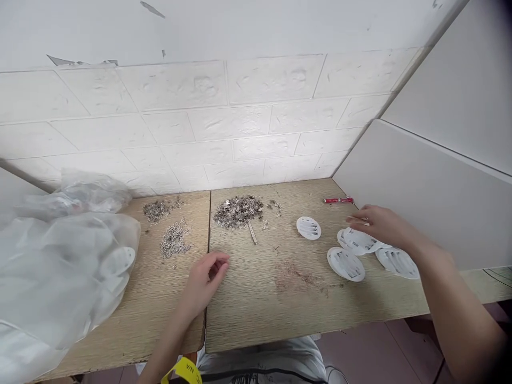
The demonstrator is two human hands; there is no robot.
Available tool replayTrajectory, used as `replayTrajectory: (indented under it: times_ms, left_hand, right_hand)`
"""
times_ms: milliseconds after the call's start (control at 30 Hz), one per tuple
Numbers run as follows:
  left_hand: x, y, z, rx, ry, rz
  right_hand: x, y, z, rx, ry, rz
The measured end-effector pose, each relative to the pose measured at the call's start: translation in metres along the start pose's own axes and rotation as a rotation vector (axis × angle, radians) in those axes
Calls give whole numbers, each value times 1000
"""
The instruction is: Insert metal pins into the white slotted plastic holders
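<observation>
My left hand (205,281) rests on the table with its fingers loosely curled, thumb apart from the fingertips, and nothing visible in it. My right hand (378,223) is stretched over a group of white round plastic discs with slots, its fingers reaching left and nothing seen in them. Beneath it lies one white disc (357,242), partly covered by the hand; I cannot tell whether they touch. Around it are a nearer stack of discs (346,264), another stack of discs (397,262) under the forearm, and a single disc (308,228) farther left.
A pile of small metal pieces (239,211) lies near the wall, with a small metal strip (253,233) beside it. Two smaller heaps of metal parts (175,239) are farther left. A red screwdriver-like tool (338,200) lies at the back right. A plastic bag (68,277) fills the left side.
</observation>
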State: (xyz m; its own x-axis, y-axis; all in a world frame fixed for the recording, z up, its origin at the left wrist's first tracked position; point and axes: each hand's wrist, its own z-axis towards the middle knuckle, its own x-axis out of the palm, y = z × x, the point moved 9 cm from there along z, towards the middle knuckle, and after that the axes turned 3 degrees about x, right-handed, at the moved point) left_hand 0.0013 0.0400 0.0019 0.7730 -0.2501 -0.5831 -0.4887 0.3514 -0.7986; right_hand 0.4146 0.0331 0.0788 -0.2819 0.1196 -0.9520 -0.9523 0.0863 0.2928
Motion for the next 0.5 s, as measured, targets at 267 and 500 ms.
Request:
replayTrajectory:
  times_ms: [267, 500]
  left_hand:
    - [-2, -5, 1, 7, -8, 20]
    - [-2, -9, 0, 3, 5, -29]
  right_hand:
    - [44, 62, 22, -1, 178, -39]
    - [77, 76, 34, 53, 181, -50]
